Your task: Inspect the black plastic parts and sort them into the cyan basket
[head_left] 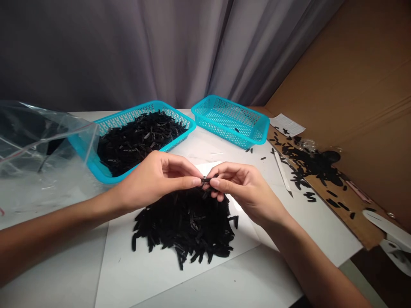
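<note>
My left hand and my right hand meet above the middle of the table. Their fingertips pinch a small black plastic piece from both sides, and my fingers hide most of it. Right below my hands, a loose heap of similar black pieces lies on a white sheet. Behind my left hand stands a turquoise plastic basket filled with black pieces. A second turquoise basket stands farther right and holds only a stray piece or two.
A clear plastic zip bag lies at the left. To the right are a white-handled blade and a cardboard strip with scattered black pieces. A white clip sits at its end. Curtain and cardboard wall the back and right.
</note>
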### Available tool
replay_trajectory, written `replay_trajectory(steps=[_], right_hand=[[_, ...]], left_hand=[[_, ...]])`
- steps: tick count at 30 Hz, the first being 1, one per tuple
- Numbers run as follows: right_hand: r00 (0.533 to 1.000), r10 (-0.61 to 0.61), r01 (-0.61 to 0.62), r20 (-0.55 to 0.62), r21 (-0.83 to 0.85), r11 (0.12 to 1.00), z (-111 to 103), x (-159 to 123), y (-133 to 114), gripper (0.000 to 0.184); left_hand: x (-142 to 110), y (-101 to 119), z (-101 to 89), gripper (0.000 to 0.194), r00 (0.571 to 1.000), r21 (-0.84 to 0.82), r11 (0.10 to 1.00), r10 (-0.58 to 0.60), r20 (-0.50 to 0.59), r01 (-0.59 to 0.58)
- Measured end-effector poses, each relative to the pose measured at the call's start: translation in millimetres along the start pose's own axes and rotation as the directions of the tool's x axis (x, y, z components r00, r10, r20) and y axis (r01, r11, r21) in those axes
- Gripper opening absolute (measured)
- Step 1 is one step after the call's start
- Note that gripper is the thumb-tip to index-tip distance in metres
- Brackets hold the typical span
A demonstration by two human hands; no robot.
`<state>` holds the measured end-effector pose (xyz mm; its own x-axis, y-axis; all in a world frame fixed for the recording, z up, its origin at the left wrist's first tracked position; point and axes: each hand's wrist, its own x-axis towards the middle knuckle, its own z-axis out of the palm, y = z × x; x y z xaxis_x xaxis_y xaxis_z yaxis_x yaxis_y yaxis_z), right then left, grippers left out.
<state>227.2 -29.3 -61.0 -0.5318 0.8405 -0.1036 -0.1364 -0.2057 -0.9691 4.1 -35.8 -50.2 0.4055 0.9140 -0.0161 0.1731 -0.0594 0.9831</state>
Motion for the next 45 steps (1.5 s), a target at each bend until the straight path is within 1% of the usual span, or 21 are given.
replay_trajectory(steps=[3, 5, 7, 8, 9, 10, 11, 12, 13, 14, 15, 17, 19, 20, 22, 26, 30, 36, 40, 43, 45], right_hand=[[0.991, 0.104, -0.114, 0.085, 0.121, 0.986, -0.4, 1.1, 0.3, 0.006], [0.982, 0.143, -0.163, 0.123, 0.178, 0.971, 0.1, 1.9, 0.5, 0.006], [0.984, 0.141, -0.159, 0.106, 0.184, 0.970, 0.4, 2.3, 1.3, 0.006], [0.988, 0.129, -0.142, 0.080, 0.173, 0.975, 0.5, 2.5, 2.0, 0.007], [0.992, 0.113, -0.120, 0.052, 0.158, 0.980, 0.4, 2.7, 2.9, 0.008], [0.995, 0.095, -0.098, 0.027, 0.144, 0.985, 0.2, 2.9, 4.0, 0.008], [0.997, 0.079, -0.079, 0.006, 0.134, 0.988, 0.0, 3.2, 5.2, 0.009], [0.998, 0.067, -0.065, -0.009, 0.130, 0.989, -0.2, 3.6, 6.5, 0.009], [0.998, 0.059, -0.055, -0.022, 0.130, 0.990, -0.4, 4.1, 7.8, 0.009], [0.998, 0.053, -0.047, -0.037, 0.131, 0.990, -0.5, 4.6, 9.0, 0.010], [0.998, 0.045, -0.038, -0.053, 0.131, 0.991, -0.5, 5.1, 10.2, 0.010], [0.996, 0.029, -0.018, -0.083, 0.129, 0.991, -0.1, 5.7, 12.1, 0.011], [0.995, 0.013, -0.002, -0.094, 0.124, 0.992, 0.9, 5.7, 13.3, 0.011], [0.996, 0.008, 0.003, -0.093, 0.119, 0.993, 1.6, 5.4, 13.6, 0.011], [0.996, 0.001, 0.008, -0.084, 0.105, 0.994, 3.4, 4.5, 13.6, 0.011], [0.994, -0.037, 0.043, -0.102, 0.062, 0.997, 5.9, 3.5, 11.7, 0.011], [0.980, -0.110, 0.109, -0.166, -0.016, 0.994, 4.1, 3.4, 7.8, 0.012], [0.982, -0.134, 0.127, -0.132, -0.060, 0.990, 4.2, 1.0, 4.9, 0.015], [0.989, -0.088, 0.086, -0.117, -0.024, 0.996, 6.5, -0.3, 4.1, 0.016], [0.993, -0.044, 0.047, -0.114, 0.018, 0.999, 5.9, -0.4, 3.4, 0.018], [0.994, -0.025, 0.032, -0.110, 0.054, 0.998, 4.7, -0.2, 2.9, 0.018]], left_hand=[[-0.2, -5.3, 0.8, 0.004, 0.997, -0.111, 0.993, -0.019, 0.073, 0.027], [0.3, -6.2, -0.5, 0.006, 0.996, -0.099, 0.995, -0.005, 0.089, 0.014], [2.1, -4.0, -7.2, 0.006, 0.997, 0.017, 0.998, 0.066, 0.050, -0.067], [3.4, -2.0, -13.1, 0.006, 0.991, 0.133, 0.982, 0.134, -0.009, -0.131], [4.9, 0.3, -20.5, 0.005, 0.969, 0.283, 0.939, 0.229, -0.090, -0.196], [6.5, 2.7, -28.5, 0.004, 0.920, 0.463, 0.854, 0.349, -0.176, -0.236], [8.0, 4.8, -36.3, 0.003, 0.832, 0.640, 0.735, 0.486, -0.267, -0.224], [9.3, 6.4, -42.8, 0.005, 0.729, 0.775, 0.603, 0.614, -0.301, -0.188], [10.1, 7.3, -47.0, 0.010, 0.666, 0.855, 0.493, 0.694, -0.274, -0.163], [10.3, 7.6, -48.3, 0.013, 0.633, 0.891, 0.426, 0.736, -0.242, -0.155], [9.9, 7.1, -46.3, 0.014, 0.638, 0.892, 0.414, 0.740, -0.213, -0.182], [7.3, 4.4, -34.2, 0.014, 0.717, 0.820, 0.493, 0.680, -0.154, -0.291], [3.7, 0.1, -17.2, 0.014, 0.764, 0.699, 0.550, 0.645, -0.008, -0.457], [2.0, -2.4, -9.3, 0.015, 0.769, 0.642, 0.567, 0.637, 0.057, -0.517], [-0.5, -7.1, 1.7, 0.012, 0.735, 0.588, 0.542, 0.664, 0.139, -0.601], [-0.8, -11.9, 3.7, 0.013, 0.629, 0.604, 0.424, 0.759, 0.170, -0.675], [1.1, -11.9, -2.0, 0.012, 0.603, 0.646, 0.379, 0.782, 0.160, -0.663], [-0.3, -13.5, -5.3, 0.013, 0.552, 0.721, 0.277, 0.816, 0.173, -0.635], [-3.0, -11.4, -6.3, 0.015, 0.529, 0.774, 0.170, 0.814, 0.238, -0.610], [-3.1, -11.2, -6.5, 0.017, 0.494, 0.799, 0.076, 0.819, 0.291, -0.596], [-2.8, -11.8, -6.3, 0.017, 0.476, 0.811, 0.037, 0.825, 0.305, -0.584]])
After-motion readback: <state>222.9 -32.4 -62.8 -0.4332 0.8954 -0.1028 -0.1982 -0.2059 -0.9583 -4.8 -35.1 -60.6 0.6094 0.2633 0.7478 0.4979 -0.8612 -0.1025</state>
